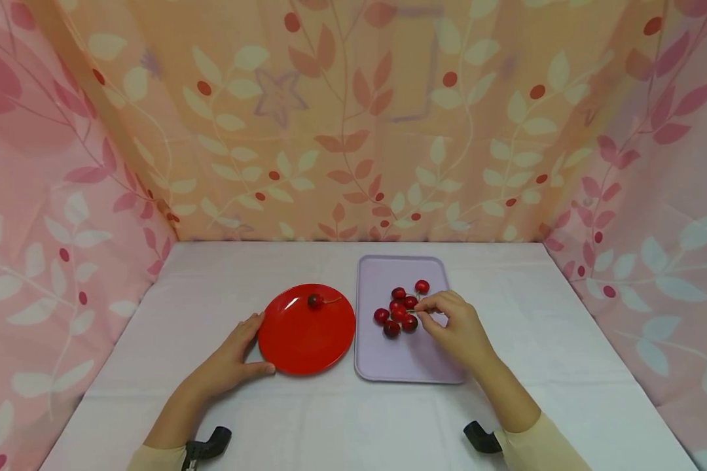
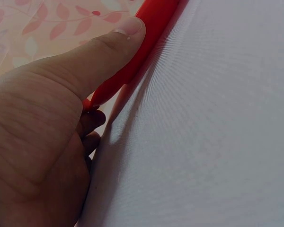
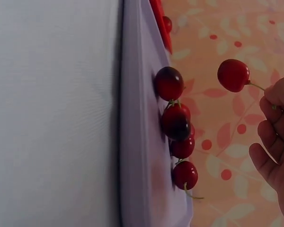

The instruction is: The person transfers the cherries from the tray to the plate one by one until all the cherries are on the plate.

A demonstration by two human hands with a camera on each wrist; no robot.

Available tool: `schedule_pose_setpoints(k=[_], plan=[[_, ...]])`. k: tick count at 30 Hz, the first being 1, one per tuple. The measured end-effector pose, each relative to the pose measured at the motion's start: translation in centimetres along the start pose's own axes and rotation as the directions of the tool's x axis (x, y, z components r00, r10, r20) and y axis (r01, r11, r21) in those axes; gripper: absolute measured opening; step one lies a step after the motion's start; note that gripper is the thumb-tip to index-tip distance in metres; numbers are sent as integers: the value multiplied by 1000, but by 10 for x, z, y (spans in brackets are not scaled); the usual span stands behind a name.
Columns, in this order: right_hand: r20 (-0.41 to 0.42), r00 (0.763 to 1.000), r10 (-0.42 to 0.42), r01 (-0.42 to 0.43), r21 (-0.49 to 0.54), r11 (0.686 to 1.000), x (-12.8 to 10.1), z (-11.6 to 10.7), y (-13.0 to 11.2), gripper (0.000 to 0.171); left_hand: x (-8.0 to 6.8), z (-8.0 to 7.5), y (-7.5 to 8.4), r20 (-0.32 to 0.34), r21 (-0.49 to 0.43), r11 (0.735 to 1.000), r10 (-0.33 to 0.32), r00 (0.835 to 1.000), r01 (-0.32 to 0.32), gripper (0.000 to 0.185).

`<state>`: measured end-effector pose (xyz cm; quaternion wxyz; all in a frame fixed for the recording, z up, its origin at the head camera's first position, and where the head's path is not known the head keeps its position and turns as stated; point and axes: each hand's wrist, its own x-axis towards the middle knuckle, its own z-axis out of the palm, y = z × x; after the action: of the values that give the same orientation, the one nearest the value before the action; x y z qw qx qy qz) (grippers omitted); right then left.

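My left hand (image 1: pixel 232 356) holds the left edge of a round red plate (image 1: pixel 306 340), thumb against the near rim and fingers farther up the side. In the left wrist view the thumb (image 2: pixel 104 52) lies along the plate's rim. One dark red cherry (image 1: pixel 315 301) with a stem lies on the plate. My right hand (image 1: pixel 456 327) pinches a cherry (image 3: pixel 233 75) by its stem, raised above a light purple tray (image 1: pixel 383 363). Several other cherries (image 1: pixel 391 328) lie clustered on the tray, some overlapping in the head view.
The plate stands just left of the tray on a white cloth (image 1: pixel 306 418). Patterned curtains (image 1: pixel 353 131) hang behind and at both sides. Black wrist mounts (image 1: pixel 209 445) sit at both wrists.
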<state>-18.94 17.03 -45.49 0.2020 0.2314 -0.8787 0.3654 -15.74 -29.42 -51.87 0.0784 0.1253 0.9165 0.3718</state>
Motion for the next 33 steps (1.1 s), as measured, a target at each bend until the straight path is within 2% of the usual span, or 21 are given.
schedule_pose_setpoints(k=[10,18,27,33], plan=[[74,997,19,-27,99,995,39,10,-17,13,-1,2,-1,-4,-9,1000,-3,1000,3,114],[139,990,-14,-8,155,988,71,29,-35,9,0,1,0,-5,2,1000,-4,1000,4,114],[272,962,-35,-19,195,981,98,63,-50,9,-1,1,1,0,-5,1000,-19,1000,19,113],[327,941,-93,34,180,983,117,86,-61,7,-1,1,1,-1,-9,1000,-22,1000,22,114]])
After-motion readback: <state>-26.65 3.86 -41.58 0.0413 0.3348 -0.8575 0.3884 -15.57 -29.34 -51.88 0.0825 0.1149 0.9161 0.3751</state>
